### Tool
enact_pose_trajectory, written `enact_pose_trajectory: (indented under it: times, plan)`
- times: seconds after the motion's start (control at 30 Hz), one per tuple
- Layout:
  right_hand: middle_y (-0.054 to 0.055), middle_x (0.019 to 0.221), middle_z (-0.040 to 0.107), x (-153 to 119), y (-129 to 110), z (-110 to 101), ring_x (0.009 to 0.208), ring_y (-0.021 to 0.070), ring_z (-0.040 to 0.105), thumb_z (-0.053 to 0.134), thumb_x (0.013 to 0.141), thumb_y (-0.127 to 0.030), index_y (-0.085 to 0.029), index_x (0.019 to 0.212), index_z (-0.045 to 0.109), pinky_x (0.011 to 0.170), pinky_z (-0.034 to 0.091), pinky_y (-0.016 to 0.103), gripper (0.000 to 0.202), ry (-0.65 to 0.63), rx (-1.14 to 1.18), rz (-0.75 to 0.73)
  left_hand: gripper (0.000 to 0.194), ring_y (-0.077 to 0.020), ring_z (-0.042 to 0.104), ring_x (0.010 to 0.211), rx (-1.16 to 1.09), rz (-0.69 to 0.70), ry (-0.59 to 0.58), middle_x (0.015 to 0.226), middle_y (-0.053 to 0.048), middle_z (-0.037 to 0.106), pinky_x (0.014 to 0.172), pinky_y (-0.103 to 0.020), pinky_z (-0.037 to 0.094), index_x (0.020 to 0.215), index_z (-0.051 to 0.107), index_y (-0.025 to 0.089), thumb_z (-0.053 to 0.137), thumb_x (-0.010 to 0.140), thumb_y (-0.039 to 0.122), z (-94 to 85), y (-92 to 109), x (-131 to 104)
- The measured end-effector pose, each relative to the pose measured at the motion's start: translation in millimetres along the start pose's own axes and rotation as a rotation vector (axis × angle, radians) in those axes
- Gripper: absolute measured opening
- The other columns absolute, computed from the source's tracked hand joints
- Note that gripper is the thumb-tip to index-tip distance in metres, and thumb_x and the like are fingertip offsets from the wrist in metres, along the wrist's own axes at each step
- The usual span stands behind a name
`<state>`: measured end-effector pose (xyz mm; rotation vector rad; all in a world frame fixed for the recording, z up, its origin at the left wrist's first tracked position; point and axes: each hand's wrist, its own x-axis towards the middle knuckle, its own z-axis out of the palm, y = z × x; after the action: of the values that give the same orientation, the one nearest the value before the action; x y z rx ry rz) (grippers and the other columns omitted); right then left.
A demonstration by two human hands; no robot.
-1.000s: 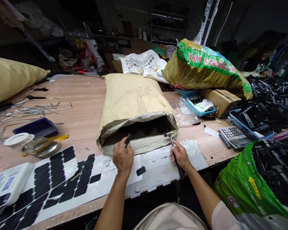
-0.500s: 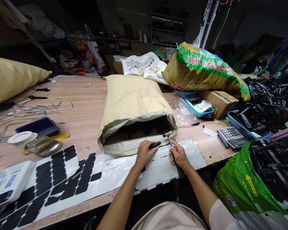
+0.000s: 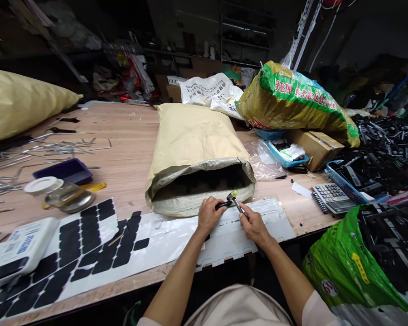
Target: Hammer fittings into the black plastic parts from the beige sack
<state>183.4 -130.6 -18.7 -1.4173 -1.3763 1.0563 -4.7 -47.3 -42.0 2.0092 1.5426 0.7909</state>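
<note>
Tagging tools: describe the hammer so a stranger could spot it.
Find the open cream sack at the picture's centre. In front of it, the right hand grips the hammer; a yellow-green tip sets it apart from the black piece in the left hand.

A slim black piece (image 3: 222,205) is held sideways just beside a tilted, yellow-ended metal hammer (image 3: 237,205).

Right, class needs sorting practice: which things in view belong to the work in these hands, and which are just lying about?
In the work:
hammer, in the right hand
black piece, in the left hand
probably the white board beneath

Seemingly just lying about:
calculator
clear jar
dark blue tray
</note>
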Motion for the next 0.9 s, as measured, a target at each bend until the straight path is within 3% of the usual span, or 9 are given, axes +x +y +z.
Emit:
enact_pose_trajectory:
  times: [0.33,0.47,0.67,0.8,0.9]
  plan:
    - [-0.003,0.065,0.056,-3,-7,7,0.046,0.0108,0.047,0.053,0.094,-0.03,-0.023,0.142,0.059,0.043,0.04,0.021,0.049,-0.062,-0.063,-0.043,0.015,-0.0253,0.056,0.098,0.015,0.0,0.001,0.097,-0.004,0.066,0.09,-0.037,0.045,0.098,0.075,0.023,0.07,0.083,0.025,0.8,-2,0]
    - [-0.005,0.062,0.053,-2,-1,9,0.04,0.0089,0.045,0.052,0.094,-0.031,-0.023,0.14,0.06,0.039,0.039,0.02,0.048,-0.107,-0.024,0.007,0.018,-0.026,0.056,0.099,0.015,-0.008,-0.003,0.098,-0.004,0.066,0.09,-0.038,0.046,0.099,0.075,0.023,0.071,0.081,0.025,-0.8,0,0]
    - [-0.006,0.067,0.057,7,15,-1,0.037,0.008,0.047,0.054,0.092,-0.043,-0.018,0.144,0.051,0.031,0.037,0.018,0.058,0.064,0.236,0.094,0.013,-0.0273,0.056,0.101,-0.018,-0.013,-0.015,0.098,-0.005,0.067,0.093,-0.04,0.044,0.094,0.072,0.023,0.068,0.082,0.025,-2.6,3,1]
    - [-0.007,0.064,0.058,14,17,-8,0.037,0.0084,0.048,0.056,0.089,-0.043,-0.016,0.144,0.049,0.031,0.04,0.018,0.062,0.115,0.377,0.123,0.014,-0.0266,0.056,0.101,-0.169,-0.022,-0.043,0.1,-0.006,0.066,0.093,-0.039,0.043,0.094,0.067,0.022,0.061,0.084,0.029,-16.7,10,-6]
    - [-0.007,0.064,0.058,15,16,-9,0.036,0.0079,0.048,0.057,0.088,-0.042,-0.016,0.143,0.049,0.031,0.039,0.017,0.062,0.099,0.428,0.129,0.022,-0.0226,0.058,0.093,-0.388,-0.021,-0.164,0.101,-0.004,0.065,0.086,-0.034,0.044,0.103,0.062,0.022,0.053,0.091,0.038,-38.1,27,-36]
